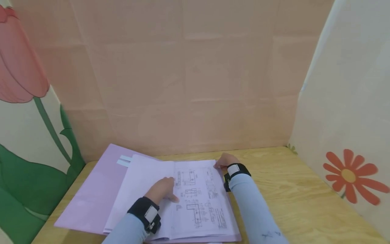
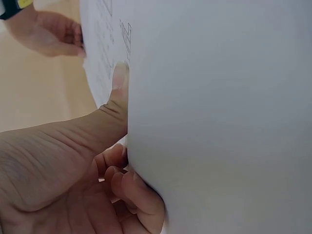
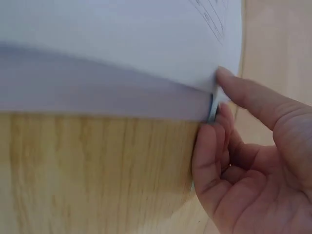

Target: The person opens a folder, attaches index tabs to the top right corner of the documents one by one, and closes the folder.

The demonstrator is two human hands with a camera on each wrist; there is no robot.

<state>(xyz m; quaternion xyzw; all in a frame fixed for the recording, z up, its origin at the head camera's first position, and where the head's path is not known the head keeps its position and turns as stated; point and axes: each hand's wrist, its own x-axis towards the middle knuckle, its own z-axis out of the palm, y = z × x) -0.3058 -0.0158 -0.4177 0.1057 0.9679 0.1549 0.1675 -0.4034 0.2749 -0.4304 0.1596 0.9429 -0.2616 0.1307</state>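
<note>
A booklet of white sheets point(image 1: 198, 193) lies spread, with technical line drawings on its right-hand page and a plain left-hand page point(image 1: 134, 189). My left hand point(image 1: 163, 189) rests on the booklet near its central fold. In the left wrist view, this hand's thumb point(image 2: 119, 80) is extended along the paper and its other fingers bend against the plain page. At the far right corner, my right hand point(image 1: 226, 160) pinches the sheet edge between thumb and fingers. The right wrist view shows the thumb point(image 3: 234, 83) on top of the paper and fingertips beneath it.
A purple folder point(image 1: 88, 200) spreads under the sheets, with two pale strips point(image 1: 123, 161) near its upper edge. It lies on a wood-grain table point(image 1: 268, 189). A brown-pink backing point(image 1: 182, 84) rises behind, and flower-patterned panels flank both sides.
</note>
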